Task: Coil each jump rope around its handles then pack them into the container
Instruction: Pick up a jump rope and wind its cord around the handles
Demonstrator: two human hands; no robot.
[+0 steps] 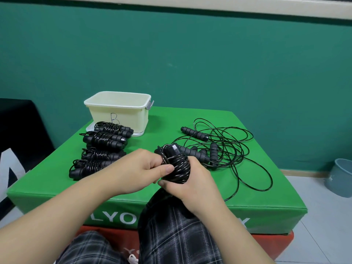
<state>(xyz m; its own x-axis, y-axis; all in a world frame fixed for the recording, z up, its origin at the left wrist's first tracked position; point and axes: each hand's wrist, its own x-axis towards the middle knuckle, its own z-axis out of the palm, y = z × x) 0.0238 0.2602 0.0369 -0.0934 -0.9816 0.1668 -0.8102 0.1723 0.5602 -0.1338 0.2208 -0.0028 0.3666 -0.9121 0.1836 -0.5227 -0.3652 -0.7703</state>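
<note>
Coiled ropes: four black bundles (99, 149) lie in a near-to-far row on the left of the green worktop (266, 187), each with glossy cord wound tightly round a pair of ribbed foam handles; the farthest one touches the front of the container
Rope in hand: one, a fifth bundle (176, 164), held above the near middle of the worktop; its black cord is wrapped in many close turns, showing small pale glints, and the handle ends stick out at the far side
Loose ropes: a tangle of thin black cord (228, 147) spreads over the right half of the worktop, one loop reaching toward the near right edge; one handle (194, 133) lies apart at the far side, several more sit bunched in the middle of the tangle; how many ropes it holds I cannot tell
Container: one cream plastic tub (118, 111) at the far left of the worktop, open on top, a letter B drawn on its near wall, a grey latch at its right rim, standing on a clear lid
Left hand (144, 166): fingers curled, thumb and fingers pinching the wound cord on the left side of the bundle
Right hand (188, 189): wrapped round the bundle from beneath and the right, gripping it
Other: one blue bin (341, 176) on the floor at the right
</note>
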